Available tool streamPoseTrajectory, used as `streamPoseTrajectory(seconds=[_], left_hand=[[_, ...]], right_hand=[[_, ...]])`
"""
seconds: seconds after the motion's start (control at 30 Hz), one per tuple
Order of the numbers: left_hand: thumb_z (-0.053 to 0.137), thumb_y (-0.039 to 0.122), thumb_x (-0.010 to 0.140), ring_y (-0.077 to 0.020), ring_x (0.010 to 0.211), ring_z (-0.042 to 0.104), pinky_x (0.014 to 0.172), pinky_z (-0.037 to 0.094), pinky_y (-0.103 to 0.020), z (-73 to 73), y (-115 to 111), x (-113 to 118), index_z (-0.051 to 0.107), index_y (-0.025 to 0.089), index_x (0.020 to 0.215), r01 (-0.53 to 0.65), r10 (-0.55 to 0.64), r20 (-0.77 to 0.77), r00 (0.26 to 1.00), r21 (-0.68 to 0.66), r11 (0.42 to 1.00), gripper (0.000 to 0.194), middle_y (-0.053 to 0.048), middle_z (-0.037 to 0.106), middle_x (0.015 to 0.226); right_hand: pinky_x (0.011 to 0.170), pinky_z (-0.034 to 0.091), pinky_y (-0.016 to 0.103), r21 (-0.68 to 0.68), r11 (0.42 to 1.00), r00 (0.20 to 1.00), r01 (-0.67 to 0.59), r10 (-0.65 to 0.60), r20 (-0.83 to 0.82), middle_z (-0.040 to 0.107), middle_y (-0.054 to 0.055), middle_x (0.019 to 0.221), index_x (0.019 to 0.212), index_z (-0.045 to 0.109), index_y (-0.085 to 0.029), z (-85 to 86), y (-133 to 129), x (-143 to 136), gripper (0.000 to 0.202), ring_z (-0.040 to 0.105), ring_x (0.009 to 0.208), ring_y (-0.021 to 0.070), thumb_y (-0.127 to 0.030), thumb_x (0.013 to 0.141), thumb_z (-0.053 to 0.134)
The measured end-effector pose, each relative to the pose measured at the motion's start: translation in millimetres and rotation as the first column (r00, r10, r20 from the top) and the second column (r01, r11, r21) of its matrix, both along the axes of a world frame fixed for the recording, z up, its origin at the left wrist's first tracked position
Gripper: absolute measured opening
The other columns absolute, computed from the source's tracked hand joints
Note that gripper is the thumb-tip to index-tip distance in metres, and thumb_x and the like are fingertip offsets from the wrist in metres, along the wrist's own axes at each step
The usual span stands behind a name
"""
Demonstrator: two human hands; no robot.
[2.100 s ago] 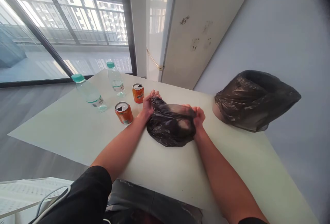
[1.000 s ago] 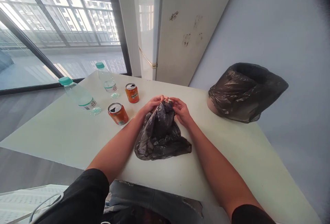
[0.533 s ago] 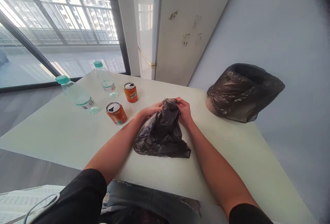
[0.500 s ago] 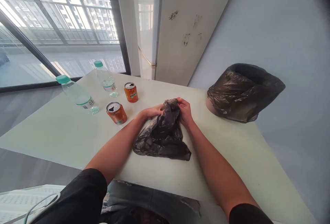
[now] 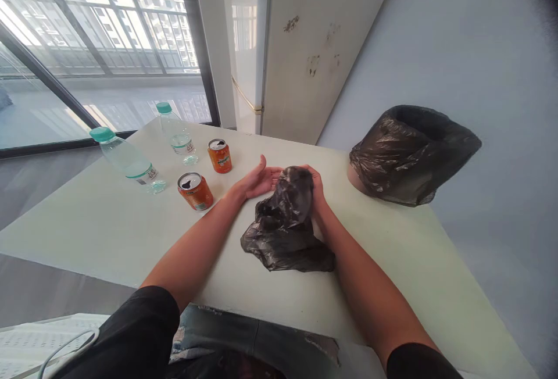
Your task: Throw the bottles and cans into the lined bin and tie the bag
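Observation:
A crumpled black plastic bag (image 5: 288,222) lies on the white table (image 5: 244,286) between my forearms, its upper part bunched up. My left hand (image 5: 260,181) is beside the bag's upper left edge, palm facing it, thumb raised and fingers stretched toward it. Behind the bag's upper right side is my right hand (image 5: 314,184); its fingers are largely covered by the plastic, so its grip does not show clearly.
Two orange cans (image 5: 220,156) (image 5: 195,192) and two clear bottles with green caps (image 5: 176,135) (image 5: 131,161) stand on the left. A bin lined with a black bag (image 5: 405,158) stands at the right, near the wall.
My left hand has opened, thumb now lifted off the bag. The bag's top has become wider and rounder, and its lower part has shifted to the right.

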State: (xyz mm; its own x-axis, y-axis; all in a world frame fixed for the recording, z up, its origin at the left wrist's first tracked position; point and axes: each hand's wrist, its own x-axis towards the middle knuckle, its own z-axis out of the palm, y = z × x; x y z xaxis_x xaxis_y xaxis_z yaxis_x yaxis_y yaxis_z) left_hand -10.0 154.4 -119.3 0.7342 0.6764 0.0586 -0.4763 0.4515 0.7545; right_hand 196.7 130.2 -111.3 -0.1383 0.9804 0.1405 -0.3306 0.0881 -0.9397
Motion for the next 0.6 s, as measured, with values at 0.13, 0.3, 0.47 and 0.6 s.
streamPoseTrajectory(seconds=[0.13,0.3,0.47,0.6], left_hand=[[0.057,0.090,0.086,-0.0307,0.091,0.077,0.082,0.059,-0.036,-6.5,2.5,-1.3,0.075,0.010,0.103,0.008,-0.011,-0.107,0.994,-0.024,1.000,0.083,-0.016,0.078,0.086],[0.062,0.093,0.080,-0.0297,0.091,0.075,0.080,0.058,-0.039,1.6,-4.2,-3.2,0.076,0.014,0.103,-0.091,0.101,-0.182,0.978,0.064,0.994,0.083,-0.013,0.077,0.093],[0.100,0.041,0.065,-0.0209,0.089,0.070,0.081,0.051,-0.030,16.3,-8.7,0.4,0.076,0.013,0.106,0.000,0.139,-0.365,0.920,0.356,0.935,0.055,-0.007,0.076,0.095],[0.098,0.036,0.066,-0.0148,0.074,0.061,0.072,0.047,-0.027,19.7,-12.4,2.7,0.073,0.011,0.096,0.174,0.001,-0.411,0.911,0.388,0.905,0.046,-0.004,0.070,0.082]], right_hand=[[0.082,0.053,0.038,0.162,0.987,0.994,0.014,-0.032,0.108,0.073,0.005,0.088,0.086,0.077,-0.023,-6.8,2.5,-7.8,0.038,0.064,0.086,0.0237,-0.060,0.087,0.071],[0.102,0.043,0.048,0.475,0.878,0.886,-0.055,-0.176,0.429,0.076,0.003,0.097,0.088,0.082,-0.028,-11.2,0.5,-11.5,0.016,0.063,0.093,0.0233,-0.043,0.089,0.078],[0.092,0.046,0.044,0.381,0.916,0.920,-0.126,-0.036,0.389,0.076,0.003,0.089,0.086,0.085,-0.029,-13.1,1.6,-11.3,0.009,0.062,0.088,0.0226,-0.037,0.082,0.085],[0.074,0.047,0.034,0.115,0.993,1.000,-0.017,0.014,0.025,0.071,0.001,0.082,0.082,0.083,-0.026,-11.7,9.0,-3.5,0.023,0.060,0.078,0.0183,-0.041,0.068,0.095]])
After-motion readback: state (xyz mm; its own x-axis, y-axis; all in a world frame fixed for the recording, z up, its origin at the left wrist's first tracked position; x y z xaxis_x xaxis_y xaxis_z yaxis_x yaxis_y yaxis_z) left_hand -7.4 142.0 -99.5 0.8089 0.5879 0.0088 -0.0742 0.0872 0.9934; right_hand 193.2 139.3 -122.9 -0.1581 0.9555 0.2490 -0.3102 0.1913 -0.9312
